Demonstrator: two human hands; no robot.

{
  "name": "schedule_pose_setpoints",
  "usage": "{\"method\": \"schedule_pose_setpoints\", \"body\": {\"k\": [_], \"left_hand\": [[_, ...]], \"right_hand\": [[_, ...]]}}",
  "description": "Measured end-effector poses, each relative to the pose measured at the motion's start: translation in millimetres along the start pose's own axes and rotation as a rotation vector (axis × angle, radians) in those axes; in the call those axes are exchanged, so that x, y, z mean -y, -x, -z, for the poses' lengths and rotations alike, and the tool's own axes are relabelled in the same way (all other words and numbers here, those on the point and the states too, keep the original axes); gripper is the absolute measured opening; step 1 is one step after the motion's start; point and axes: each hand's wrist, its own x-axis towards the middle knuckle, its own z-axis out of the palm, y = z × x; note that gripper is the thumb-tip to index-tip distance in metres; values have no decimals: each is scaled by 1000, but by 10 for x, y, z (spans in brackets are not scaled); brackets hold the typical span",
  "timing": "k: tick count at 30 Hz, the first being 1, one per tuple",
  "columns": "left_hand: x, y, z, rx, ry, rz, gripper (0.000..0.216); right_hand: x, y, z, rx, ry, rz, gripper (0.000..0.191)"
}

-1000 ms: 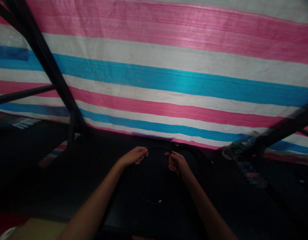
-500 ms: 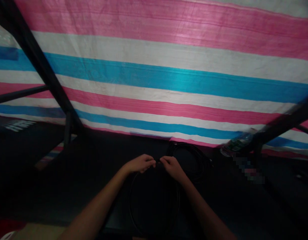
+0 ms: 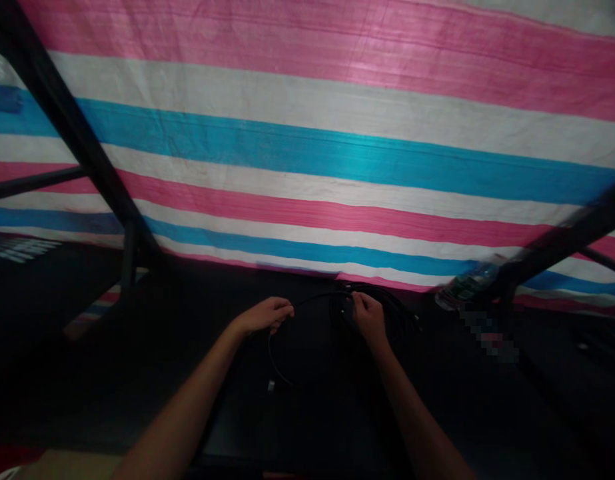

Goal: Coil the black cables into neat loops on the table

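Note:
A thin black cable (image 3: 317, 295) arches between my two hands above the dark tabletop. My left hand (image 3: 267, 316) pinches it at the left, and a length hangs below that hand, curving down toward a small pale connector (image 3: 271, 385). At the right, the fingers of my right hand (image 3: 370, 315) are closed on the same cable. Just behind and beside my right hand lies a coil of black cables (image 3: 400, 313), with small connector ends showing at its edge. Dim light hides exactly where the held cable ends.
A striped pink, white and blue sheet (image 3: 307, 157) rises behind the black table (image 3: 212, 280). A clear plastic bottle (image 3: 462, 287) lies at the back right, by a dark slanting frame bar (image 3: 562, 247). Another dark bar (image 3: 82, 147) slants at the left.
My hands have moved apart, the left leftward and the right rightward, stretching the cable between them. The large loop that hung below has opened, and a connector end now shows beneath my left hand.

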Motion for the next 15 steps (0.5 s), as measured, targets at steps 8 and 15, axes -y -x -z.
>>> {"method": "schedule_pose_setpoints", "body": {"k": [8, 15], "left_hand": [[76, -67, 10, -187, -212, -39, 41], [49, -101, -168, -125, -437, -233, 38]], "right_hand": [[34, 82, -80, 334, -91, -107, 40], [222, 281, -239, 636, 22, 31, 32]]}}
